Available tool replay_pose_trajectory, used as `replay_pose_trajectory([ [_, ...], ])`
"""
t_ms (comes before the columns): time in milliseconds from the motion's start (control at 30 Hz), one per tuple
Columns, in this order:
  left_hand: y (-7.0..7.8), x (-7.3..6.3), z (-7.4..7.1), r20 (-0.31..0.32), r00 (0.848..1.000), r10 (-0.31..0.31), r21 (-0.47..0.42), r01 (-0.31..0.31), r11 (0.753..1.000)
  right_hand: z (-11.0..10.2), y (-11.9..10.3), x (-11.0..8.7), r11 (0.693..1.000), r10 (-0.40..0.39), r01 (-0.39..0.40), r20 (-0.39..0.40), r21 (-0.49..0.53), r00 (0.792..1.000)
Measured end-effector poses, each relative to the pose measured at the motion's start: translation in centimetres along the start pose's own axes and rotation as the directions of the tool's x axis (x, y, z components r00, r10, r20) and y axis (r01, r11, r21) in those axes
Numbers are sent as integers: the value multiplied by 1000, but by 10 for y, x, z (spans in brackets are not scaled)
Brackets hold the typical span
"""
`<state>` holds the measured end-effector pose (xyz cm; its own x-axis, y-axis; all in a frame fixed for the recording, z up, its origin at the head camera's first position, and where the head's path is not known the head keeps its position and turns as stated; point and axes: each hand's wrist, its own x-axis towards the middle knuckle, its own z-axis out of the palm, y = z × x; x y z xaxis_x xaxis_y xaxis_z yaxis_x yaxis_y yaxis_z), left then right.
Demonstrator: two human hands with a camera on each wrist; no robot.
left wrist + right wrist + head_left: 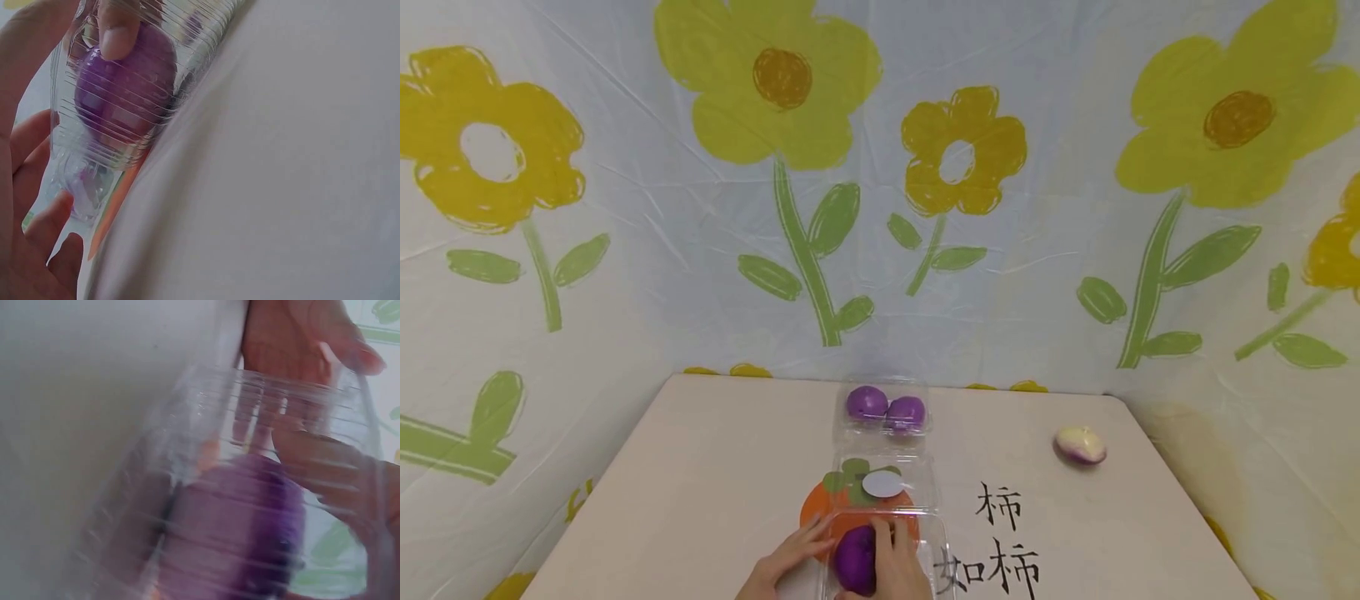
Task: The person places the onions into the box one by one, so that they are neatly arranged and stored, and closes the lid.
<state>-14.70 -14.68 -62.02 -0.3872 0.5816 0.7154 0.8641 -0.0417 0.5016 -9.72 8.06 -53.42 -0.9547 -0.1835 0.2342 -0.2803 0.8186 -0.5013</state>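
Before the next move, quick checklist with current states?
1. Purple item gripped by the right hand: ok.
2. Purple item inside the near clear container: ok.
3. Left hand at that container's left side: ok; bracing it firmly: cannot tell.
4. Near container's lid open: ok.
5. Rear container lid shut over its two purple items: cannot tell.
6. Table free of loose pieces: not ok, a purple-and-white piece lies at right.
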Motion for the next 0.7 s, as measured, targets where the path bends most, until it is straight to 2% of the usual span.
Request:
replay_pose_trajectory([
  [100,-1,-1,-1,-3,1000,-2,-5,2,1000,-8,-2,0,1000,-2,2,35,13,999],
  [267,-3,-2,0,1,1000,24,6,-24,1000,-24,-5,-2,998,-58,58,-6,12,998],
  [333,-2,-3,0,-1,1000,8,4,-8,1000,-32,-6,-2,997,-66,66,-4,48,998],
  [433,1,-2,0,-5,1000,-23,2,23,1000,-45,-7,-1,991,-64,60,28,121,998],
  [533,4,-1,-1,-5,998,-66,-6,65,998,-60,-9,0,979,-31,11,93,202,995],
  [633,4,-1,-1,-4,998,-68,1,68,998,-76,-11,1,971,1,-30,123,236,992],
  [700,2,-1,-1,-2,999,-53,14,53,998,-86,-11,2,971,16,-40,103,235,995],
])
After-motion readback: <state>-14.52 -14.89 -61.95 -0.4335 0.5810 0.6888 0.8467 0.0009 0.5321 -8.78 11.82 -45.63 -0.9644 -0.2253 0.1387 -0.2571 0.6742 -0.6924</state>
